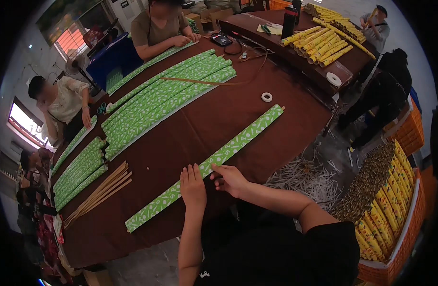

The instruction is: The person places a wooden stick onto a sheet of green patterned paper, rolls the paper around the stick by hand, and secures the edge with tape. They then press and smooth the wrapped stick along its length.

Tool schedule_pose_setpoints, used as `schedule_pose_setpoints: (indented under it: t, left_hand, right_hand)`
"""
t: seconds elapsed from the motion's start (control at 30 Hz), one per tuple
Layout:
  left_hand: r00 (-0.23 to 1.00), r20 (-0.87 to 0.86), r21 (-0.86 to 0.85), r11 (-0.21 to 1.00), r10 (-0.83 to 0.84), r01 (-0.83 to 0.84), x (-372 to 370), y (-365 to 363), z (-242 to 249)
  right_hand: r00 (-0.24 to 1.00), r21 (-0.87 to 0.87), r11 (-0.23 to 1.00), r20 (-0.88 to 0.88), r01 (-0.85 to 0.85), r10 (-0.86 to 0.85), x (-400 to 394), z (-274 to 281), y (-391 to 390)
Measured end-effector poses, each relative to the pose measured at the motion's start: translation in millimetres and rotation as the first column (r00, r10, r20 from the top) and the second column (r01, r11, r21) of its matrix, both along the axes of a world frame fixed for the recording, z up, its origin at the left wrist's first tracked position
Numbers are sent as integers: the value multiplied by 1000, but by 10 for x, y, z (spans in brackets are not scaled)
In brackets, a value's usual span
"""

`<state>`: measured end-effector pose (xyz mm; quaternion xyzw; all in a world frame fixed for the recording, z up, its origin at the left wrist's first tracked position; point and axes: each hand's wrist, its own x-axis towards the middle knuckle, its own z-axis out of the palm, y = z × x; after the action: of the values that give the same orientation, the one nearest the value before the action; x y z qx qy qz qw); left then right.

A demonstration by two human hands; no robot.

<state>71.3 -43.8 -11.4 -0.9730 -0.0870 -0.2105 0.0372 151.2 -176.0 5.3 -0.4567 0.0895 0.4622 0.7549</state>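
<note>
On the brown tabletop in front of me lies a long, flat-looking green roll [243,139] printed with white shapes, set diagonally. Its far end shows a small brown tip; the near end points to the lower left. My left hand [192,186] rests flat across its middle, fingers stretched out and together. Just to the right, my right hand [229,180] is at the roll's near edge, thumb up against it and the other fingers loosely bent and apart. A white tape roll [266,97] lies beyond the roll's far end.
Several green rolls [166,97] lie stacked across the table, with a smaller pile [80,167] nearer left. Thin brown strips [99,193] lie beside them. Two people work opposite. Yellow rolls [324,45] cover another table. An orange crate [395,255] of yellow rolls and shredded paper [305,183] are right.
</note>
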Motion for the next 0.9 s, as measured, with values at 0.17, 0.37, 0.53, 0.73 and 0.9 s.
schedule_pose_setpoints:
  t: [0.17,0.37,0.53,0.73,0.9]
  left_hand:
    - [1000,-6,-2,1000,-5,5,3,11,-15]
    - [1000,-2,-12,1000,-6,6,2,5,-13]
    - [1000,2,-20,1000,-6,7,3,10,-23]
    - [1000,0,-21,1000,1,-1,13,11,-31]
    - [1000,13,-21,1000,-5,5,11,12,-30]
  right_hand:
    - [1000,0,1000,2,-3,3,6,-14,-1]
    - [1000,4,1000,2,-4,4,8,-32,2]
    - [1000,-11,1000,-2,-5,5,8,5,3]
    - [1000,-18,1000,-2,-4,4,7,7,2]
    - [1000,-6,1000,-4,-4,4,9,-13,2]
